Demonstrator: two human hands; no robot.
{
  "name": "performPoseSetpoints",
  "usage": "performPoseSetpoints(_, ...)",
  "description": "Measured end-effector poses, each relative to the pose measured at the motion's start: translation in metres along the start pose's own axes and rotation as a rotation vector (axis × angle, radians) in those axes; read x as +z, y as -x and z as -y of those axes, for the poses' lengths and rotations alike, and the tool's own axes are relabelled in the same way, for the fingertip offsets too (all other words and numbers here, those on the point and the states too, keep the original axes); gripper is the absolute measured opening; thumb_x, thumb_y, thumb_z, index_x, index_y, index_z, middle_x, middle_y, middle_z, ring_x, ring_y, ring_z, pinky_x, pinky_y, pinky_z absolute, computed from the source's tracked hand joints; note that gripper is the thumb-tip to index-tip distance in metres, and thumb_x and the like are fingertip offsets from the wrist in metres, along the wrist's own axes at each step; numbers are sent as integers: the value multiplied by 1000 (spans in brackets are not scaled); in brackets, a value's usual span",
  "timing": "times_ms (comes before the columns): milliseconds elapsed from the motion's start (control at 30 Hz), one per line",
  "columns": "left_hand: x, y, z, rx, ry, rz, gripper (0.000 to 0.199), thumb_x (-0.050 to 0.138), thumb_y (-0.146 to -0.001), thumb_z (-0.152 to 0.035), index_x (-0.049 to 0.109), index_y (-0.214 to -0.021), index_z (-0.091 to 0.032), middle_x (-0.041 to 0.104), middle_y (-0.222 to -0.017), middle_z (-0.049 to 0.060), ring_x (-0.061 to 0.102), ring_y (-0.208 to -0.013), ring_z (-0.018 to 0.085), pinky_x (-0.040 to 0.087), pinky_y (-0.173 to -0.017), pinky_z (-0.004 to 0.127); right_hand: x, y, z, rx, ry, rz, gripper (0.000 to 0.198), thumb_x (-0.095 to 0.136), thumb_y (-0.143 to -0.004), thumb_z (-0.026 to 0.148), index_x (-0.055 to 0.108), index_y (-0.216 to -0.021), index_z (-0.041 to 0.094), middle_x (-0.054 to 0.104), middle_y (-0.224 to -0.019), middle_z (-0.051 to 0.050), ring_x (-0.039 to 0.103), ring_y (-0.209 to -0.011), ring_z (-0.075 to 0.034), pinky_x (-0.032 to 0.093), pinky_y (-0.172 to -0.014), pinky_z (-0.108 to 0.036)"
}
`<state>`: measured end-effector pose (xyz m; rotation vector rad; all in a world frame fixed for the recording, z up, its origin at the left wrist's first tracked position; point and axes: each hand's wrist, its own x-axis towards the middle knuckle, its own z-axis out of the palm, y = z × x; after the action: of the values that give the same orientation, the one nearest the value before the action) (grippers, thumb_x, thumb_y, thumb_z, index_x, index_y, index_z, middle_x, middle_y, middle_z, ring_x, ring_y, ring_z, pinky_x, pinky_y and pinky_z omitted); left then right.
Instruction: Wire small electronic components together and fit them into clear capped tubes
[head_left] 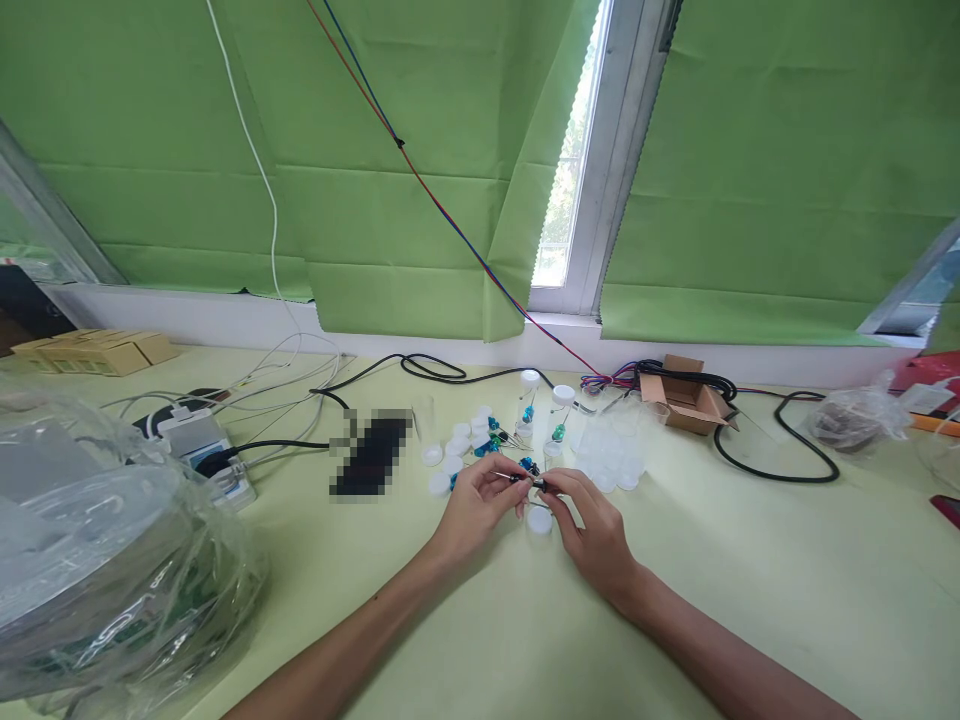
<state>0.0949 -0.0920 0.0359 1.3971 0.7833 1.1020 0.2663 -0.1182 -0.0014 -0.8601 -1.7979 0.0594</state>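
My left hand (pixel 484 497) and my right hand (pixel 596 520) meet over the middle of the table, fingers pinched. Between their fingertips is a small dark cylindrical piece (pixel 538 484) with thin metal leads; its exact kind is too small to make out. Just below lies a round white cap (pixel 539 520). Behind the hands are blue-green parts with wire leads (pixel 491 440). Two clear capped tubes (pixel 528 400) stand further back, each with a coloured part inside. More white caps (pixel 454 465) cluster to the left, and clear plastic tubes (pixel 611 450) to the right.
A large plastic-wrapped roll (pixel 112 560) fills the left front. Behind it are a power strip (pixel 225 465) and a pixelated dark object (pixel 375 455). An open cardboard box (pixel 686 395), black cable (pixel 810 475) and plastic bag (pixel 859 415) lie at the right back.
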Motion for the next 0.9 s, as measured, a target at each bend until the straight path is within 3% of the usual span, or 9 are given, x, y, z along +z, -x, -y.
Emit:
performPoseSetpoints(333, 1, 3, 3, 33, 18, -8, 19, 74, -77, -30, 63, -86, -17, 60, -68, 0, 54, -59, 12, 45, -62, 27, 0, -1, 5, 45, -17, -34, 21, 48, -95, 12, 58, -111, 22, 66, -99, -9, 64, -93, -21, 56, -78, -34)
performPoseSetpoints(667, 4, 1, -1, -3, 56, 29, 21, 67, -83, -35, 58, -80, -16, 57, -60, -3, 50, -51, 9, 41, -56, 24, 1, 2, 2, -65, -5, -25, 32, 50, -93, 4, 56, -119, 22, 64, -104, -9, 63, -99, -20, 55, -84, -34)
performPoseSetpoints(900, 4, 1, -4, -29, 66, 30, 20, 70, -81, -34, 64, -86, -15, 59, -65, -1, 53, -59, 11, 44, -61, 25, 1, 1, 1, -54, -21, -10, 34, 50, -93, 4, 54, -121, 24, 64, -105, -8, 63, -100, -20, 55, -85, -35)
